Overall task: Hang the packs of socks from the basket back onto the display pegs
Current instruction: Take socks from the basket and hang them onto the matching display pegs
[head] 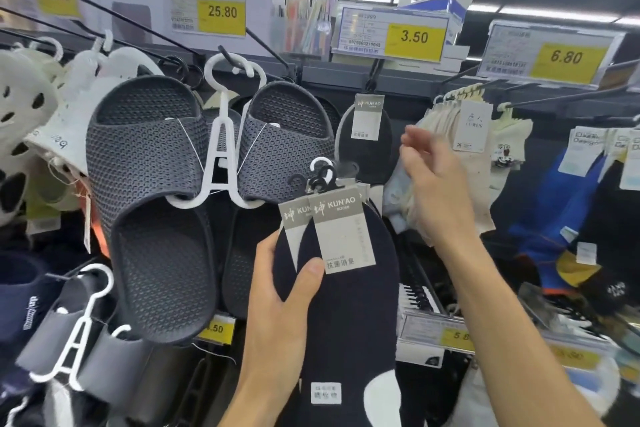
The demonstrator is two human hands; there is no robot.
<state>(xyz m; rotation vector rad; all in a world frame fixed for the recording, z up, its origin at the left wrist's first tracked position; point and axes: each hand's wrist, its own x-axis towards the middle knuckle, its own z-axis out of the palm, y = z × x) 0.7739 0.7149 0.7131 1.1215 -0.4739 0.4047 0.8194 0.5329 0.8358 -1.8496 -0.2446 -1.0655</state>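
Big grey slippers (pixel 149 184) hang on the left. The left hand (pixel 277 305) grips a bunch of dark sock packs (pixel 349 305) low in front of the rack, thumb across the front. The right hand (pixel 440 184) is up with its fingers loose and open, just beside one hung pack (pixel 367 139).

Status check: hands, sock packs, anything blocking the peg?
Left hand grips dark navy sock packs with grey KUN'AO cards, not yet hung. Right hand raised by pale hanging socks, grip unclear. Black peg under yellow 3.50 tag holds one matching pack.

Left hand (pixel 282 298), right hand (pixel 438 184) and forearms (pixel 512 305) bare.
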